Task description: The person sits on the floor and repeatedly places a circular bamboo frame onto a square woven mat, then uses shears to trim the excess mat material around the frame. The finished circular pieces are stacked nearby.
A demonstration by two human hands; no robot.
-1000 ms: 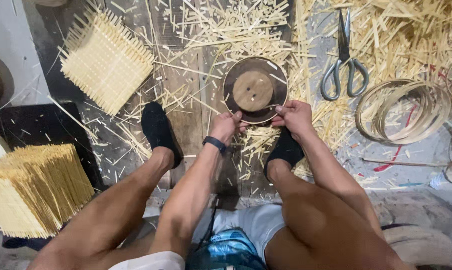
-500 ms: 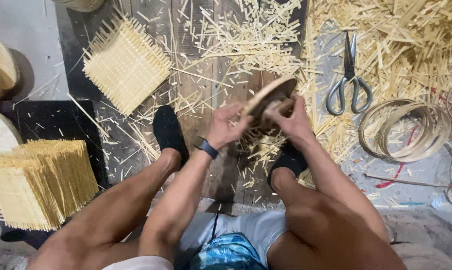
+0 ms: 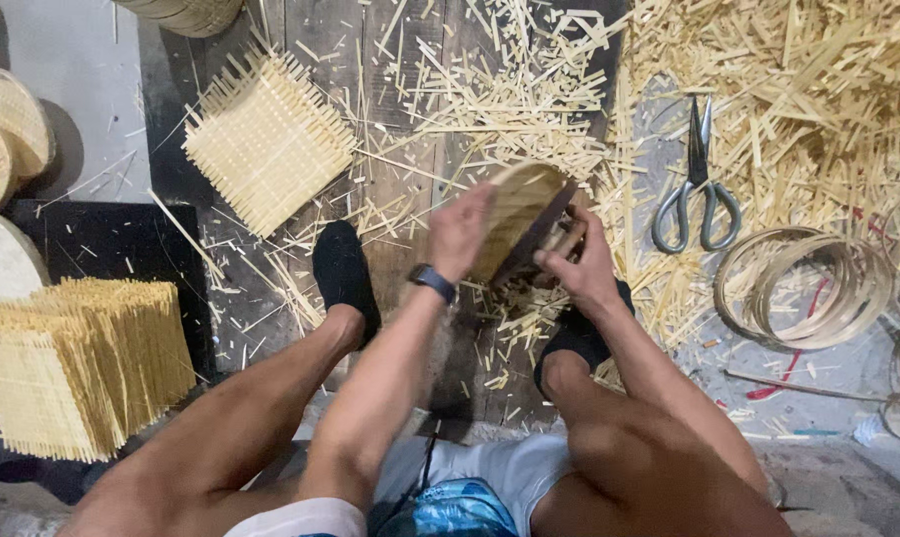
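Note:
My left hand (image 3: pixel 460 231) and my right hand (image 3: pixel 581 267) both grip a round woven bamboo piece in a dark ring mould (image 3: pixel 523 219), tilted up on edge between my feet. The pale woven side faces my left palm; the dark rim faces my right fingers. A dark watch (image 3: pixel 433 281) sits on my left wrist. My feet in black socks (image 3: pixel 343 270) rest on the dark wooden board (image 3: pixel 410 89).
Grey-handled scissors (image 3: pixel 697 184) lie right of the mould among bamboo offcuts (image 3: pixel 818 89). Coiled bamboo hoops (image 3: pixel 806 288) sit at right. One square woven mat (image 3: pixel 266 139) lies at upper left; a stack of such mats (image 3: pixel 77 363) stands at left. Round woven lids (image 3: pixel 2 139) are at far left.
The round mould lay flat on the floor a second ago; both hands have lifted and turned it up on edge, showing its woven side.

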